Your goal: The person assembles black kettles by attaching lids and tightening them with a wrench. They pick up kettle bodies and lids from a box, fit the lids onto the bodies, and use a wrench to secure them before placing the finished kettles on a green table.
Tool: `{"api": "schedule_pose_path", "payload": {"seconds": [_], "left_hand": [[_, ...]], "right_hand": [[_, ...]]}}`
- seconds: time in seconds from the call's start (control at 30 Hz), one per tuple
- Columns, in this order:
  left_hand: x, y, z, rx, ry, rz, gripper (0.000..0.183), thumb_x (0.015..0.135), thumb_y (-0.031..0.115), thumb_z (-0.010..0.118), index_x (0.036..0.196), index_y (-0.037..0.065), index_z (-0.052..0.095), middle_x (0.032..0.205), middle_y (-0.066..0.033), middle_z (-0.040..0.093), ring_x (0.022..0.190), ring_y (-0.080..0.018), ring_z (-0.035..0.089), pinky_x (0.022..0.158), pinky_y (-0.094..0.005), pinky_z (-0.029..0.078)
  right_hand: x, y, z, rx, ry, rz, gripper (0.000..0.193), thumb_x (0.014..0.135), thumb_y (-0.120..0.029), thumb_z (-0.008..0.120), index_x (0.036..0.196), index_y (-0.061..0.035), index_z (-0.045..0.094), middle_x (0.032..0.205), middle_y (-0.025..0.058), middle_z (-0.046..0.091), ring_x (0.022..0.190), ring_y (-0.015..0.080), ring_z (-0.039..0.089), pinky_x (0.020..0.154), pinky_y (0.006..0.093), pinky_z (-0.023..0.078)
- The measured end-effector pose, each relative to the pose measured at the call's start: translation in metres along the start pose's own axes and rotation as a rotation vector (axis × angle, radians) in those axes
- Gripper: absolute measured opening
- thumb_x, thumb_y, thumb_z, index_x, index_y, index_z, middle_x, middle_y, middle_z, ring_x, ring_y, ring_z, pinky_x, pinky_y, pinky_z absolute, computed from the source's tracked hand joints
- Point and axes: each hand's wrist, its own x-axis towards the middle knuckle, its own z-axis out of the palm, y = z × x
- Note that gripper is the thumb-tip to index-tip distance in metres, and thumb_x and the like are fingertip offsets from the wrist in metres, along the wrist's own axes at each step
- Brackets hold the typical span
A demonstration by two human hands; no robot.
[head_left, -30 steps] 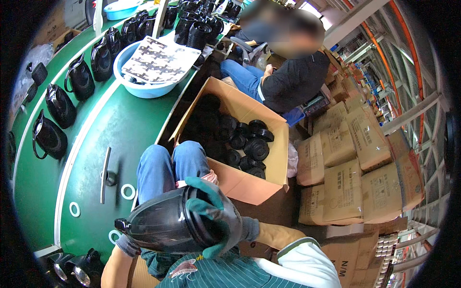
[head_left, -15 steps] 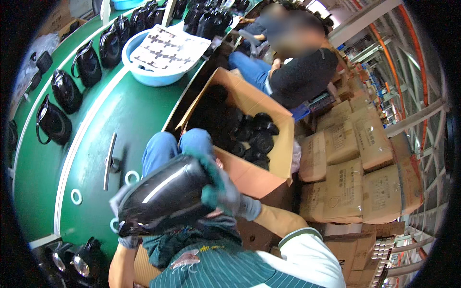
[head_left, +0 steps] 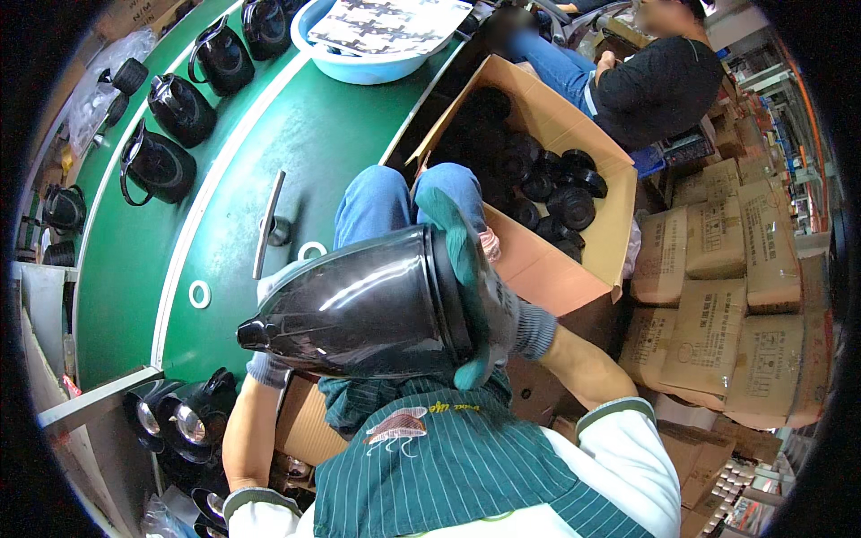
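Observation:
A glossy black jug (head_left: 359,309) lies sideways over my lap, its small spout pointing left and its round base to the right. My right hand (head_left: 491,300), in a grey and green work glove, grips the base with fingers and thumb spread round its rim. Behind the spout end, my left hand (head_left: 272,282) holds the jug from the far side. It wears a light grey glove, and the jug hides most of its fingers. Beyond the knees stands an open cardboard box (head_left: 619,215) with several round black parts (head_left: 571,206) in it.
On the green bench (head_left: 233,215) stand several black jugs (head_left: 161,166), a white ring (head_left: 199,294), a flat bar on a stand (head_left: 269,224) and a blue basin (head_left: 368,70). Stacked cartons (head_left: 708,332) rise at right. A co-worker (head_left: 659,90) sits beyond the box.
The whole view has shifted, with bench and box now further up and right. The jug has turned more level, and my right hand's fingers now spread over its base.

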Motion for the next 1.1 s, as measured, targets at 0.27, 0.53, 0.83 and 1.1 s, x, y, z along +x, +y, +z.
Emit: {"api": "schedule_pose_path", "payload": {"seconds": [0.27, 0.53, 0.83, 1.1], "left_hand": [[0.007, 0.085, 0.015, 0.758, -0.126, 0.712, 0.033, 0.084, 0.013, 0.07, 0.113, -0.003, 0.074, 0.108, -0.0165, 0.075, 0.1, -0.0253, 0.073, 0.094, -0.0364, 0.056], [-0.015, -0.014, 0.012, 0.072, 0.054, 0.225, 0.031, 0.087, 0.011, 0.074, 0.113, -0.005, 0.072, 0.108, -0.0147, 0.074, 0.098, -0.0212, 0.071, 0.091, -0.0353, 0.057], [0.011, 0.053, 0.011, 0.338, 0.037, 0.287, 0.031, 0.088, 0.014, 0.07, 0.113, -0.003, 0.073, 0.108, -0.017, 0.075, 0.101, -0.0299, 0.073, 0.094, -0.0403, 0.057], [-0.01, -0.007, 0.012, -0.024, 0.025, 0.016, 0.035, 0.089, 0.017, 0.072, 0.116, -0.007, 0.071, 0.104, -0.0104, 0.074, 0.094, -0.016, 0.069, 0.086, -0.0303, 0.056]], "right_hand": [[-0.039, 0.088, 0.021, 0.242, 0.183, 0.266, 0.06, 0.11, -0.031, 0.042, 0.161, -0.0056, 0.023, 0.163, 0.0105, 0.032, 0.146, 0.0224, 0.036, 0.118, 0.0358, 0.037], [0.002, 0.011, 0.003, -0.09, 0.18, -0.284, 0.083, 0.101, -0.05, 0.052, 0.163, -0.0062, 0.017, 0.168, 0.0236, 0.012, 0.155, 0.0335, 0.017, 0.126, 0.0421, 0.016], [-0.043, 0.056, 0.005, 0.373, -0.048, 0.294, 0.09, 0.095, -0.039, 0.063, 0.162, -0.0041, 0.013, 0.166, 0.021, 0.019, 0.152, 0.0324, 0.024, 0.125, 0.0437, 0.023], [-0.004, -0.008, 0.018, 0.49, 0.314, 0.071, 0.097, 0.092, -0.055, 0.064, 0.16, 0.0009, 0.024, 0.165, 0.0212, 0.024, 0.152, 0.0331, 0.025, 0.124, 0.0442, 0.018]]}}
